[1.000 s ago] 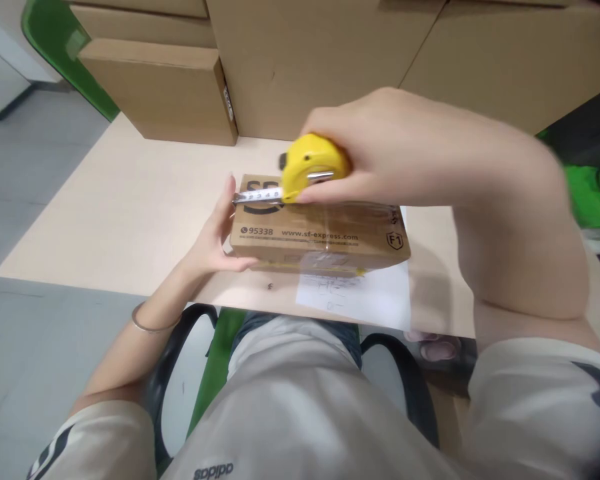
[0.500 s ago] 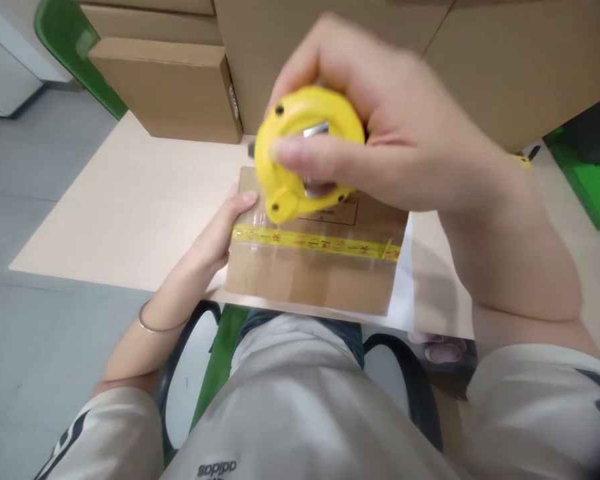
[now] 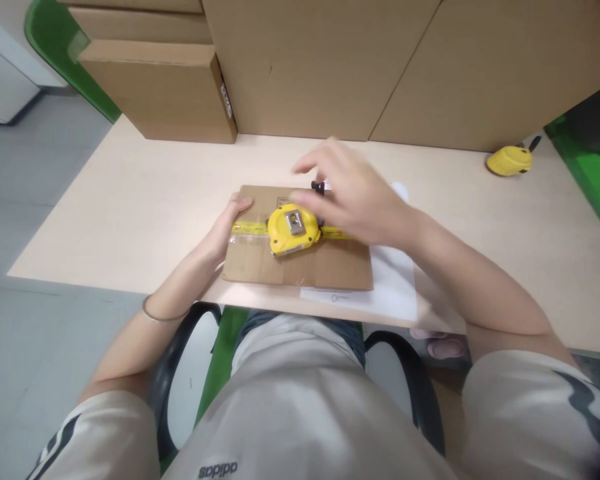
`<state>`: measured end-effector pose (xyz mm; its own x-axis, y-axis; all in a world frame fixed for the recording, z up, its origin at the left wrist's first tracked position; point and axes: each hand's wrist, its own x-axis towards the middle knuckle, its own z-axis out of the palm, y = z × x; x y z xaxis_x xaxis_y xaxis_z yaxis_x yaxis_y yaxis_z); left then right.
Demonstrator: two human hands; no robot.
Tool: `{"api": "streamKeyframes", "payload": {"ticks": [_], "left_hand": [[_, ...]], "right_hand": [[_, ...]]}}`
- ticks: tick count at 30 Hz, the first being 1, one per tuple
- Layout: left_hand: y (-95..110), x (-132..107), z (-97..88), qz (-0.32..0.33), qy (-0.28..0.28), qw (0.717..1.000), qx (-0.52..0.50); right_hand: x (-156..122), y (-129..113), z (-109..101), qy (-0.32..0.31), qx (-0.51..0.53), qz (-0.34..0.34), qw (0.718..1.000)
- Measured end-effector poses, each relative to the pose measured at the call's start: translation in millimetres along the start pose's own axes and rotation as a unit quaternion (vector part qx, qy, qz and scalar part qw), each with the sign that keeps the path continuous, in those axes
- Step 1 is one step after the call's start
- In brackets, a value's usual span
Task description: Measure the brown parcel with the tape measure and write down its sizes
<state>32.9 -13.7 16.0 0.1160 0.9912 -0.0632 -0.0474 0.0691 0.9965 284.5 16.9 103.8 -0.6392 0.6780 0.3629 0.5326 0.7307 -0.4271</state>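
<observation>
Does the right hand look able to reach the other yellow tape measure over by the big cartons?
Probably yes. The right hand is open above the small box, and nothing stands on the desk between it and that tape measure.

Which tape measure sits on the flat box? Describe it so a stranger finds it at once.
Start at the pale table; near its front edge lies a flat cardboard box. The yellow tape measure lies on that box between the left hand and right hand, metal clip up; the other tape measure sits alone far right.
</observation>
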Motion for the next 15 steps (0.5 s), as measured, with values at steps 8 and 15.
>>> {"api": "streamKeyframes", "payload": {"ticks": [8,15], "left_hand": [[-6.3,31.3,-12.4,0.036,0.002,0.999,0.001],[-17.7,50.2,-29.2,0.125,-0.036,0.988,0.079]], "right_hand": [[-55.8,88.5,-3.8,-0.136,-0.194,0.328,0.914],[-85.5,120.0,36.1,-0.087,-0.056,0.3,0.948]]}}
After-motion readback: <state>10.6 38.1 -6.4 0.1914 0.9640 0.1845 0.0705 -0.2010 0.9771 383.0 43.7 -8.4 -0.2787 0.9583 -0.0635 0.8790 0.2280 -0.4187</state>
